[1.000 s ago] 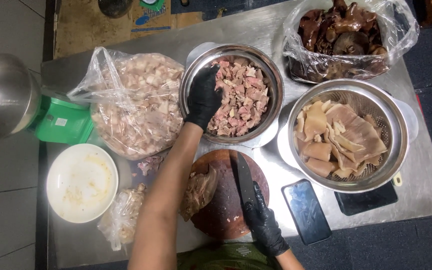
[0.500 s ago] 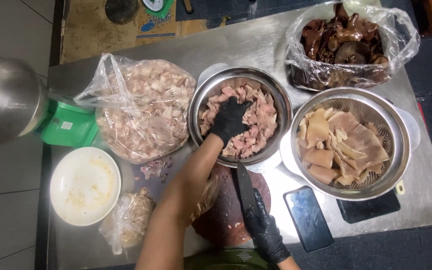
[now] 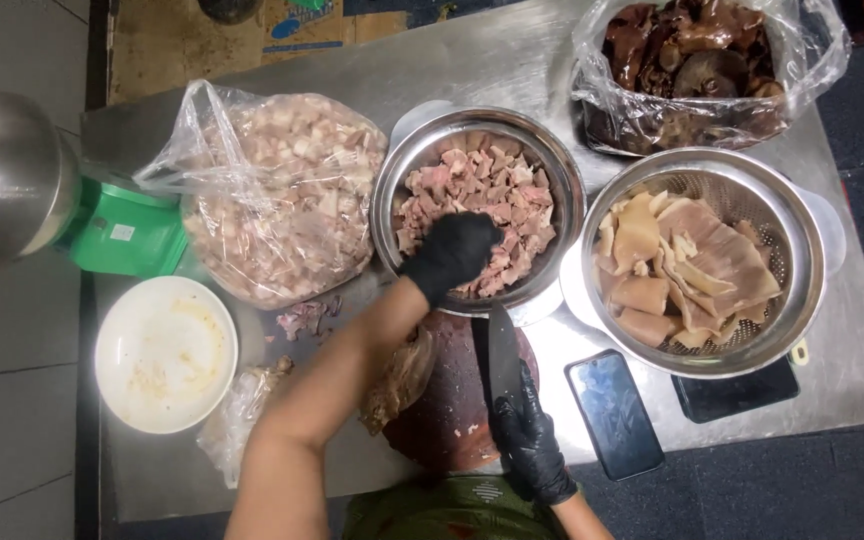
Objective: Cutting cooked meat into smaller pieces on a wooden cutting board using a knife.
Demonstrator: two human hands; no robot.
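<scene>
Nearest the wearer, the right hand (image 3: 530,448) (black-gloved) is observed with fingers closed round the handle of a knife (image 3: 504,352), whose blade is laid flat and pointed away over the round cutting board (image 3: 452,400). A flap of uncut meat (image 3: 397,378) is seen at the board's left edge. Risk noted: the bare left forearm is stretched just beside the blade, so a nick could be caused by any sideways drift. Beyond, the left hand (image 3: 452,252) is extended palm down into the steel bowl (image 3: 402,170), gloved fingers curled onto the cut meat pieces (image 3: 482,190); whether any are gripped cannot be told. A phone (image 3: 614,412) is lying near the board, where drips could soil it. Farther right, a colander of pale strips (image 3: 692,255) is recorded.
</scene>
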